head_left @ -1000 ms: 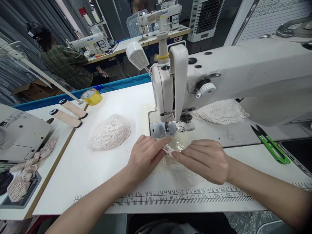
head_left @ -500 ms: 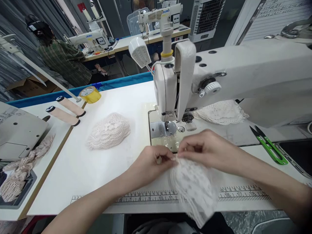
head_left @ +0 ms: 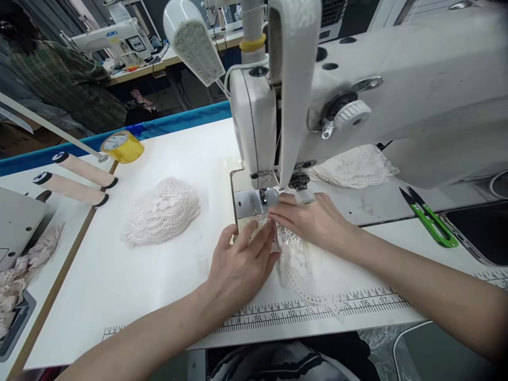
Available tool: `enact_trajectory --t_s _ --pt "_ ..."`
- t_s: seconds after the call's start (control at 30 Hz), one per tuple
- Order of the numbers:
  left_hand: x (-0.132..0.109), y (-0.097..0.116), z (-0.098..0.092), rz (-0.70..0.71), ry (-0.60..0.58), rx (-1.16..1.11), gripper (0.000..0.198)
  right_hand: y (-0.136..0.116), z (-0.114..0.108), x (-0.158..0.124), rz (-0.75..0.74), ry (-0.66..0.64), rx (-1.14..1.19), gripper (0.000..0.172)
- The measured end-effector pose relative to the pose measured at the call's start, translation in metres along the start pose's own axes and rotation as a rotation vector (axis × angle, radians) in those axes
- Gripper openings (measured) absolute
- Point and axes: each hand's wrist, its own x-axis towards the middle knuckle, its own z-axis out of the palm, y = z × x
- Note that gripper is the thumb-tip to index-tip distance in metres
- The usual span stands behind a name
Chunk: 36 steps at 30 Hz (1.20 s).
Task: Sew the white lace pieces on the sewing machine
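A white lace piece (head_left: 309, 270) lies on the table in front of the sewing machine (head_left: 254, 121), its scalloped edge hanging toward the ruler markings. My right hand (head_left: 305, 214) grips its upper edge just beside the presser foot (head_left: 263, 196), fingertips pressed together. My left hand (head_left: 242, 259) holds the same edge from the left, thumb and fingers meeting at the lace, with some fingers bent and apart. The fingers partly cover the gripped edge. Left of the needle plate (head_left: 248, 202) sits a pile of cream lace (head_left: 164, 211).
More white lace (head_left: 355, 166) rests behind the machine arm. Green thread snips (head_left: 431, 219) and a dark-screened phone (head_left: 480, 230) lie at right. Yellow tape (head_left: 123, 146) and thread cones (head_left: 71, 189) stand at left. Another person (head_left: 59, 79) sits at a machine beyond.
Both hands have moved forward to the presser foot with the lace, which was hanging bunched from them and now lies spread on the table. The view has moved closer to the machine.
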Motion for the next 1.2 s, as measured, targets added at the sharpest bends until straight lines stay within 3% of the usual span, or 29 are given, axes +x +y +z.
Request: enact_trajectory --t_s 0.17,0.3,0.63,1.2 --pt "0.001 -0.003 0.0 -0.031 -0.026 -0.039 0.026 -0.008 -0.007 -0.009 -0.144 0.164 -0.145 0.029" --pt "0.004 -0.011 0.004 -0.054 -0.055 -0.028 0.028 -0.011 -0.005 -0.011 -0.04 0.068 -0.201 0.026" --pt "0.006 -0.012 0.006 -0.066 -0.048 0.017 0.029 -0.003 -0.002 -0.002 0.034 -0.024 -0.281 0.036" --pt "0.008 -0.01 0.008 -0.081 -0.038 0.058 0.028 -0.001 -0.004 -0.001 0.094 -0.055 -0.309 0.034"
